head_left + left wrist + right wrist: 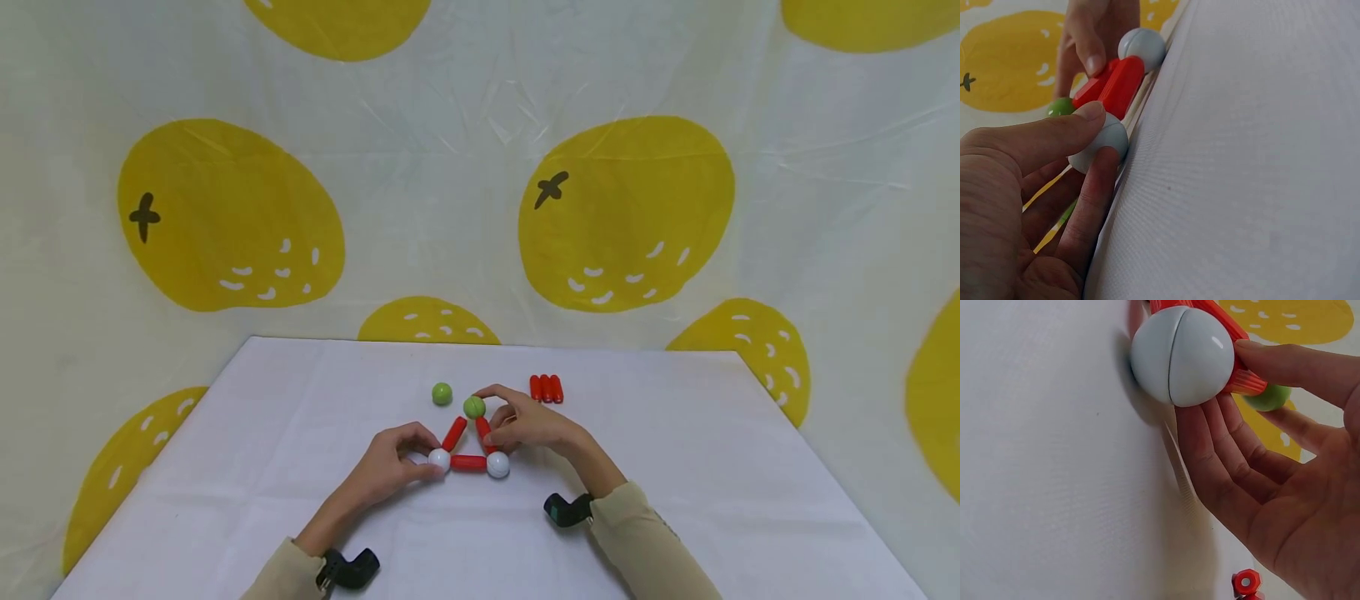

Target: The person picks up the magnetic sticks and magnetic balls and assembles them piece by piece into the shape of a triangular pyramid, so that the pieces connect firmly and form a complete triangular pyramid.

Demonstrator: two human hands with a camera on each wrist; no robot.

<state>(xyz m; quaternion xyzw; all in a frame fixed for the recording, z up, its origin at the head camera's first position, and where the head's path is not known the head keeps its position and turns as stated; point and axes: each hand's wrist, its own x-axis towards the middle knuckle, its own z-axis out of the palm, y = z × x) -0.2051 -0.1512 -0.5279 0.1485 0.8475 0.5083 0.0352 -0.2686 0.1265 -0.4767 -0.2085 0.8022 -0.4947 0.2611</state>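
Between thumb and fingers, my left hand (393,461) pinches a white ball (438,459) at the near left corner of a triangular frame. A red rod (469,463) joins that ball to a second white ball (498,465). Another red rod (454,434) slants up from the left corner. With thumb and fingers, my right hand (534,423) grips the right-side red rod (482,428). One of its fingers touches the green ball (474,407) at the far corner. In the right wrist view, the white ball (1182,356) partly hides the rods and fingers behind it.
A loose green ball (442,393) lies just beyond the frame, to the left. Three red rods (546,388) lie side by side beyond my right hand. White cloth covers the table (247,467); a fruit-patterned sheet (435,192) hangs behind it.
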